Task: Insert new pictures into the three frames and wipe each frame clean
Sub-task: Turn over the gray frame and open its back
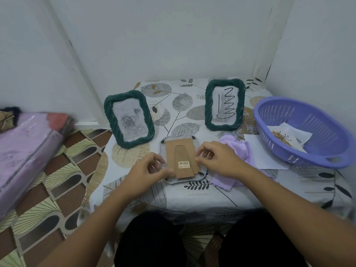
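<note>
Head view: a face-down frame with a brown cardboard backing (180,158) lies on the leaf-patterned worktop (250,191), between the left hand (148,168) and right hand (215,160), fingers pinching its side edges. Judged risk: the backing slips crooked, creasing the picture.

Beyond the left hand (148,167) a standing green frame (129,118) blocks reach; a purple cloth (234,151) touches the right hand (217,159), basket (327,155) farther right. Bare table (192,195) lies nearer.

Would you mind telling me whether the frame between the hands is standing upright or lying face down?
Lying face down: the third frame rests flat on the table with its brown cardboard back and barcode sticker facing up.
</note>
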Demonstrator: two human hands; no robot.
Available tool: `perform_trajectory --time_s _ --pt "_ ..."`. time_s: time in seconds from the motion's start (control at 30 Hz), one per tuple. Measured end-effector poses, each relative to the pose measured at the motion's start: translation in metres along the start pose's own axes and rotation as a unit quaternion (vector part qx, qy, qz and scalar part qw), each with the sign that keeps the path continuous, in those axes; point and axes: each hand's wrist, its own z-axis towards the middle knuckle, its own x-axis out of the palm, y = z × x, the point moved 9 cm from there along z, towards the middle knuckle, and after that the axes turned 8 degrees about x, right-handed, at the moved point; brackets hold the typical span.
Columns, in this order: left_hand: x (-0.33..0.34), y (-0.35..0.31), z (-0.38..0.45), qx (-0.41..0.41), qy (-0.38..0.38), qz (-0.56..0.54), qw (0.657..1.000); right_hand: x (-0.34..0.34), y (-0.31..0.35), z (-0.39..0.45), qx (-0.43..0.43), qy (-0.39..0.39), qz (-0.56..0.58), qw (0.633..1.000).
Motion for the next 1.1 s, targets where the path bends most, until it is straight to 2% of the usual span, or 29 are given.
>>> perform_trajectory --time_s 0.1,0.17,0.33,1.1 --pt "0.005 0.003 -0.005 0.002 0.041 -0.015 0.999 0.013 -0.009 -0.015 0.016 0.102 0.047 0.994" --pt "0.004 0.002 -0.004 -0.002 0.047 -0.013 0.999 0.014 -0.015 -0.022 0.027 0.119 0.036 0.992" --pt "0.004 0.001 -0.004 0.0 0.052 0.024 0.998 0.013 -0.015 -0.026 0.03 0.133 0.057 0.989" --pt "0.012 -0.007 -0.004 -0.017 0.099 0.016 0.995 0.014 -0.012 -0.025 0.04 0.149 0.058 0.986"
